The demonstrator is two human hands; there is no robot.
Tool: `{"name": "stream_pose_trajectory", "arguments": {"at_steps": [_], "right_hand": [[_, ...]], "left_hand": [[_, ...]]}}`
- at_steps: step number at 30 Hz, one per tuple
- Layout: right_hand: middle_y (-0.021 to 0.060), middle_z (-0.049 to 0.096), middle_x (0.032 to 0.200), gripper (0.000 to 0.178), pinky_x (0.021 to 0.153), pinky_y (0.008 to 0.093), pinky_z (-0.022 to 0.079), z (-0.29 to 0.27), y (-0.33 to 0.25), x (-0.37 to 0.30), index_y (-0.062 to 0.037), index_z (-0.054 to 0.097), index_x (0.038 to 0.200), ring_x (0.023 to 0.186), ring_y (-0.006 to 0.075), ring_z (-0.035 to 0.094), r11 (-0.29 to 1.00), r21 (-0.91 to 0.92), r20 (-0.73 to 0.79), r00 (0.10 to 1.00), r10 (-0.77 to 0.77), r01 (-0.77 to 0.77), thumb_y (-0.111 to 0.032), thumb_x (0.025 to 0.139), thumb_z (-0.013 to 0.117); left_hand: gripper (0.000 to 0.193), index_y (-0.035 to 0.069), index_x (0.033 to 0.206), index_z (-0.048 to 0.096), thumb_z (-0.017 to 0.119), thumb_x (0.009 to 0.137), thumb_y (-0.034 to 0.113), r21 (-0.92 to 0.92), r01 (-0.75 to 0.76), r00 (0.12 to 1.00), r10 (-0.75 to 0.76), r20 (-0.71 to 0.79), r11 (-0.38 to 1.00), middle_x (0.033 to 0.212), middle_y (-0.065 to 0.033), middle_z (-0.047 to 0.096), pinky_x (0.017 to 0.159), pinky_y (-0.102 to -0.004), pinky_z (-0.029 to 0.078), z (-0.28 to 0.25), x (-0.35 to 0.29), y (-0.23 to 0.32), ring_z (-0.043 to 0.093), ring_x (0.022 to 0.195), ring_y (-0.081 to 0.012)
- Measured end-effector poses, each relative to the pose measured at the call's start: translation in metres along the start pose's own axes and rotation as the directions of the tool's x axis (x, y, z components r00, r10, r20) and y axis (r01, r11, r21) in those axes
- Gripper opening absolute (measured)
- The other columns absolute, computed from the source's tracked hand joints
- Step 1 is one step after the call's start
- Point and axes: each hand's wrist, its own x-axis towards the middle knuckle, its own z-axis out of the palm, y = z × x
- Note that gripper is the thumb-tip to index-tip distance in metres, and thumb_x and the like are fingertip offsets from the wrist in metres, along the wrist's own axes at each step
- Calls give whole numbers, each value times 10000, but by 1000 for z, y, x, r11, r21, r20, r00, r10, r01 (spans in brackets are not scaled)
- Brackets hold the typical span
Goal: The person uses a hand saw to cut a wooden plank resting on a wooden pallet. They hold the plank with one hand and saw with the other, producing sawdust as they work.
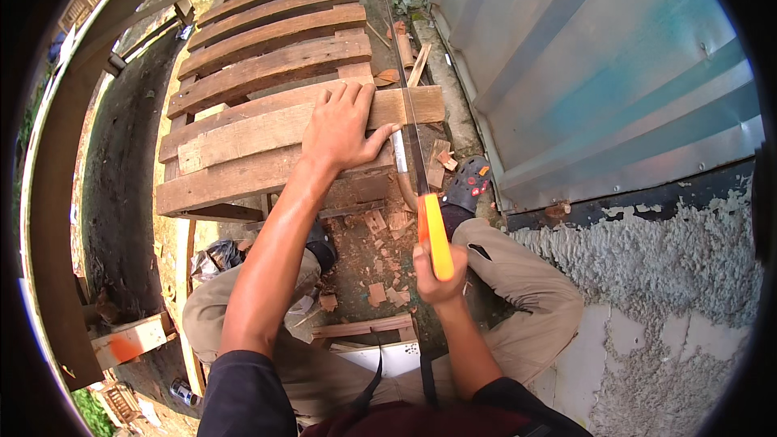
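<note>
My right hand [443,273] is wrapped round the yellow and orange handle of a handsaw [437,235]. Its dark blade runs away from me and crosses a wooden plank [251,136] close to the plank's right end. This plank lies across a slatted wooden bench [271,65], its right end jutting past the bench's side. Pressed flat on the plank, left of the blade, is my left hand [344,125]; its thumb points toward the saw. Whether the blade has cut into the wood cannot be made out.
A corrugated metal sheet [599,57] stands at the right above a rough plaster wall [647,259]. Wood offcuts [377,294] litter the ground between my legs. My shoe [468,184] is near the plank's overhanging end. A wooden frame [69,154] rises at the left.
</note>
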Motion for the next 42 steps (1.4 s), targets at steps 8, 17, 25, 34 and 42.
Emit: {"name": "stream_pose_trajectory", "arguments": {"at_steps": [8, 17, 25, 34, 42], "right_hand": [[86, 516, 520, 220, 475, 366, 461, -24, 9, -49, -24, 564, 627, 433, 248, 573, 998, 53, 1, 1000, 20, -20, -69, 823, 653], [103, 511, 551, 135, 454, 380, 430, -18, -8, -53, -8, 573, 685, 433, 278, 555, 999, -36, -13, 1000, -16, 15, -26, 787, 660], [102, 551, 529, 257, 459, 367, 402, -21, -32, 21, -1, 582, 652, 447, 186, 563, 956, 108, 32, 962, 270, -272, -101, 869, 677], [109, 598, 603, 38, 497, 379, 516, -42, -20, -116, 6, 669, 760, 501, 278, 639, 997, -53, 54, 997, -61, 64, -24, 759, 646], [175, 635, 633, 190, 565, 388, 512, 16, -4, 97, 31, 659, 802, 571, 298, 675, 990, 107, -53, 993, 101, -95, -148, 844, 708]], "left_hand": [[704, -67, 1270, 589, 680, 885, 516, 33, 17, 999, -18, 39, 999, 1112, -211, 628, 982, -473, 437, -1, 5, 3, 587, 1113, -365], [709, -65, 1263, 583, 639, 918, 552, 72, -74, 997, 74, 3, 995, 1084, -196, 619, 935, -470, 446, 5, 5, -6, 587, 1061, -341], [723, -71, 1300, 569, 677, 881, 508, -11, 25, 999, -25, 48, 1000, 1142, -228, 623, 988, -477, 427, 2, 7, 5, 586, 1116, -376], [690, -59, 1273, 583, 701, 876, 493, 15, -11, 1000, 12, -10, 1000, 1175, -233, 620, 994, -486, 426, 5, 6, -1, 580, 1118, -394], [718, -67, 1305, 574, 672, 900, 517, 42, -63, 998, 63, -2, 997, 1167, -237, 631, 996, -476, 420, 2, 13, 0, 590, 1119, -382]]}}
